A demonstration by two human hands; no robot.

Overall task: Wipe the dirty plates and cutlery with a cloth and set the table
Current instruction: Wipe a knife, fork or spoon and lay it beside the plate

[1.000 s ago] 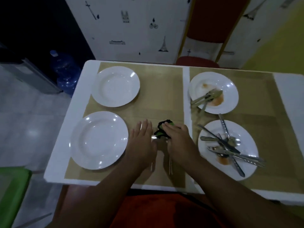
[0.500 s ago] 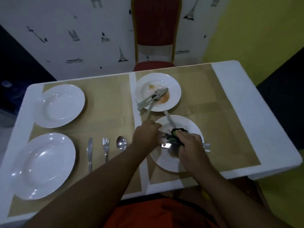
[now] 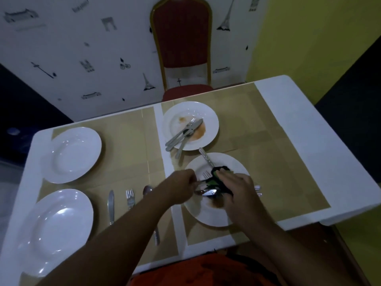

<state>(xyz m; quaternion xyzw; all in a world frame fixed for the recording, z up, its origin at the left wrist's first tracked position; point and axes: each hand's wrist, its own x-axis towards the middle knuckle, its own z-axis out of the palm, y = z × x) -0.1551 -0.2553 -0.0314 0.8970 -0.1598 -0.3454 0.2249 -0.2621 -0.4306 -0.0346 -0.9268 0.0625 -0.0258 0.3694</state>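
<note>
A dim room; on the table the near dirty plate sits under both hands. The left hand is closed on a piece of cutlery, while the right hand presses the dark cloth around it. Best to hold the handle steady and draw the cloth along the metal.
</note>
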